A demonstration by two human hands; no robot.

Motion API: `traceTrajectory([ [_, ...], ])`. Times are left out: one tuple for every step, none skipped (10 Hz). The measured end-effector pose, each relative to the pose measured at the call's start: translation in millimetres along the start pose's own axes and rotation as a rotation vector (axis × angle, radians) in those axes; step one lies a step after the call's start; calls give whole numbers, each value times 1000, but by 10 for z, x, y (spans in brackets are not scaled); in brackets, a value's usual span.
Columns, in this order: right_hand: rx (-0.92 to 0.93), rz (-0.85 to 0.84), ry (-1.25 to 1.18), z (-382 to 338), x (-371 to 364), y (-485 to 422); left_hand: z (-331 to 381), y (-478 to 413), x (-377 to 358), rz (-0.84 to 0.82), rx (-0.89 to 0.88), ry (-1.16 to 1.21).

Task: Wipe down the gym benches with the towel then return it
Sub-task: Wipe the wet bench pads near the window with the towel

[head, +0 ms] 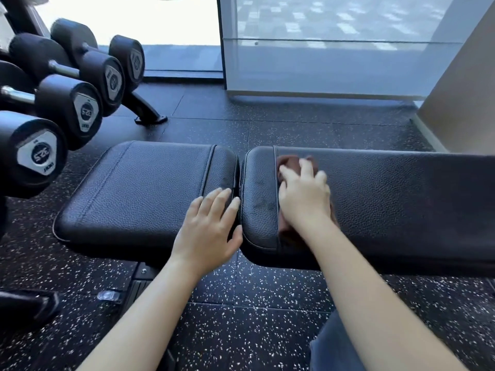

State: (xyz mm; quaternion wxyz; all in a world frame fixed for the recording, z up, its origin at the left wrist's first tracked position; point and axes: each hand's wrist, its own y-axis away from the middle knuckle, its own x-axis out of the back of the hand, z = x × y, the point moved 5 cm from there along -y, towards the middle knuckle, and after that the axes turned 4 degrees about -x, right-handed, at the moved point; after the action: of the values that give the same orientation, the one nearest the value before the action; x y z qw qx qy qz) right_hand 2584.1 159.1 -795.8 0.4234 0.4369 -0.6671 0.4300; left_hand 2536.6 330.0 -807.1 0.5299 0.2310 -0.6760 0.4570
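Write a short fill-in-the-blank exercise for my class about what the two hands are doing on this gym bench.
1. The right hand presses a ____ towel onto the long back pad.
2. The left hand rests flat on the ____ pad, holding nothing.
3. The dumbbells sit on a rack to the person's ____.

Missing words: brown; seat; left

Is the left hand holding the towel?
No, the left hand lies flat and empty on the seat pad; the right hand presses the towel.

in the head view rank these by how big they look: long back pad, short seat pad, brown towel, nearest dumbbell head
1. long back pad
2. short seat pad
3. nearest dumbbell head, enlarged by nearness to the camera
4. brown towel, mostly hidden under the right hand
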Motion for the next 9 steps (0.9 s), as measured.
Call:
traceTrajectory([
  [63, 90, -54, -78, 65, 513, -17, 0, -6, 14, 37, 23],
  [51, 73, -8, -153, 1, 286, -25, 4, -24, 4, 21, 28],
  [31, -55, -9, -239, -152, -429, -39, 1, -38, -9, 25, 41],
  [-51, -186, 5, -312, -240, -970, -51, 1, -45, -16, 27, 39],
  [-52, -180, 16, -347, -227, -913, -53, 2, -51, -27, 31, 43],
  [59, -52, 22, -345, -141, -255, -47, 0, -57, -33, 33, 44],
  [131, 49, -7, -356, 19, 496, -47, -10, -48, -24, 33, 37],
  [126, 54, 4, -386, -4, 430, -44, 0, -35, -21, 31, 40],
  [135, -33, 24, -488, -174, -289, -54, 1, -40, -6, 34, 44],
])
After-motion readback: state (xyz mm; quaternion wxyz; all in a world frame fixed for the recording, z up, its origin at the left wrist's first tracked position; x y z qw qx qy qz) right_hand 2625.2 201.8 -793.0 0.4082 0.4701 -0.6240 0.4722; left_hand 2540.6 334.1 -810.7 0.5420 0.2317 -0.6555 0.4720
